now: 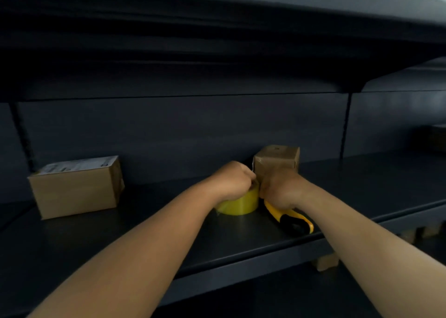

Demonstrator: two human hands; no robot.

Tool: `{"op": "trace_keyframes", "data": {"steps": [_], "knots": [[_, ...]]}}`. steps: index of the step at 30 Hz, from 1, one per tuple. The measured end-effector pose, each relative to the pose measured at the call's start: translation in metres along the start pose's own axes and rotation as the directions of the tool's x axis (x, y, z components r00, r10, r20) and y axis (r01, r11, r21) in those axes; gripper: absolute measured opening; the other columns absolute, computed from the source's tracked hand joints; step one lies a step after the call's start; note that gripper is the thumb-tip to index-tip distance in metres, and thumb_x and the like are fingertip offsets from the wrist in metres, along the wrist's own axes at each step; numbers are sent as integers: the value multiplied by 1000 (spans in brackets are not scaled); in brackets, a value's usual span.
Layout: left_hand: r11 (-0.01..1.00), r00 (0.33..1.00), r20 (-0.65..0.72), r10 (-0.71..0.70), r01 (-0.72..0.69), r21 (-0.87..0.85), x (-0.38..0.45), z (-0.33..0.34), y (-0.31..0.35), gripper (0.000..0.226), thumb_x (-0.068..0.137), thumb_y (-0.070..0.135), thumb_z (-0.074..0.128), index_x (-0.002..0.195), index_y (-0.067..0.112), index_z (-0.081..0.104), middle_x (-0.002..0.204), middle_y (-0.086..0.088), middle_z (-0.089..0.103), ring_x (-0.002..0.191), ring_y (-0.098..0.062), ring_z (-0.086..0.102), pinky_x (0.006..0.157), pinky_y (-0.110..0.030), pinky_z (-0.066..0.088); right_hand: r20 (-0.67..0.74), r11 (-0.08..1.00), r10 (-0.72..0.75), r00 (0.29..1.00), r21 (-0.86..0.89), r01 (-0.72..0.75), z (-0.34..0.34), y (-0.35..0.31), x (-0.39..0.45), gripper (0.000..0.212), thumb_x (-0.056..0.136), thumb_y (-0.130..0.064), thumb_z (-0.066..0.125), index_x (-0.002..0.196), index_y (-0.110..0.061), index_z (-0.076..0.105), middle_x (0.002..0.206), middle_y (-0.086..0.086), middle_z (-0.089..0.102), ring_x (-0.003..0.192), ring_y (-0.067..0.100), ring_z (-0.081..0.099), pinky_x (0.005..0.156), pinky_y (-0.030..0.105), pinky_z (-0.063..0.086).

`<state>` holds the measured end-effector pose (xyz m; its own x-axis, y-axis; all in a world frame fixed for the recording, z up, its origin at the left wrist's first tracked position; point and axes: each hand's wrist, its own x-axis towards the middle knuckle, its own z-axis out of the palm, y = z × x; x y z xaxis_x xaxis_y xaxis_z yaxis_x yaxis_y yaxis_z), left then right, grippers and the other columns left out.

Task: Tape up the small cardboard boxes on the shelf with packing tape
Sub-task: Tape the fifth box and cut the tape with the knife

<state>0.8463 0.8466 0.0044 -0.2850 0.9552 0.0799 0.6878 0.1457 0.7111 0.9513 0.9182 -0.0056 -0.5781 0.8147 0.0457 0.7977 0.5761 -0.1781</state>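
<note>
Centre of frame: left hand [233, 181] grips tape roll [239, 204]; right hand [280, 189] curled around yellow cutter [289, 217]. Advice: peel tape end slowly, keep strip straight toward small box [277, 159].

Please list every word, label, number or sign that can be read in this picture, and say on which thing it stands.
No text here can be read.
White label on top of the left cardboard box: printed lines, too blurred to read.
Small cardboard box behind the hands: no print visible.
Yellow tape roll and yellow-black cutter: no marking legible.
</note>
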Motion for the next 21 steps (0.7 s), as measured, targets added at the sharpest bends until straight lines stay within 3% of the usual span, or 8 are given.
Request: {"op": "trace_keyframes", "data": {"steps": [7,10,13,14,16,18,21], "knots": [[996,998,57,36,-32,-80,21,23,13,39,92,-2,44,125,11,61,128,-8,61,119,-20,55,103,-30,44,-32,993,88,996,81,-85,-4,36,-4,20,95,-21,44,97,-14,63,100,8,63,95,23,59,87,35,49],[993,998,51,36,-31,-111,33,30,24,32,91,6,56,122,13,62,121,-2,62,115,-17,55,96,-25,43,-91,987,101,991,133,-88,-9,55,0,19,95,-21,45,82,-18,58,88,4,60,78,16,55,66,26,45],[990,999,-30,40,-44,-137,45,31,29,20,94,6,51,95,22,61,87,6,53,84,-9,52,77,-22,41,-198,965,150,969,241,-100,-10,68,12,20,93,-28,50,79,-18,59,85,3,62,68,12,53,50,21,37],[989,997,-64,36,-45,-140,49,33,30,21,94,5,46,94,23,55,83,6,48,78,-9,47,75,-23,37,-244,961,166,955,257,-101,-10,73,15,18,92,-30,51,82,-18,59,92,5,64,71,12,54,51,21,38],[990,993,-116,8,-25,-142,62,38,38,25,96,8,44,116,19,54,100,0,53,93,-17,50,81,-24,36,-343,947,180,922,316,-67,-15,86,24,13,89,-27,54,100,-20,58,116,8,54,98,19,52,73,25,46],[994,990,-133,-38,24,-106,74,43,47,36,97,15,44,133,9,47,129,-8,50,114,-25,48,87,-25,35,-380,896,213,900,443,-24,-25,96,26,36,89,-18,54,124,-21,46,129,10,36,122,28,35,95,36,40],[993,987,-115,-108,101,-59,92,50,53,39,99,26,43,133,7,46,131,-10,50,109,-24,49,84,-28,37,-331,851,213,919,524,-8,-33,108,33,60,92,-21,55,143,-20,25,142,12,25,133,32,26,104,41,35]]}}
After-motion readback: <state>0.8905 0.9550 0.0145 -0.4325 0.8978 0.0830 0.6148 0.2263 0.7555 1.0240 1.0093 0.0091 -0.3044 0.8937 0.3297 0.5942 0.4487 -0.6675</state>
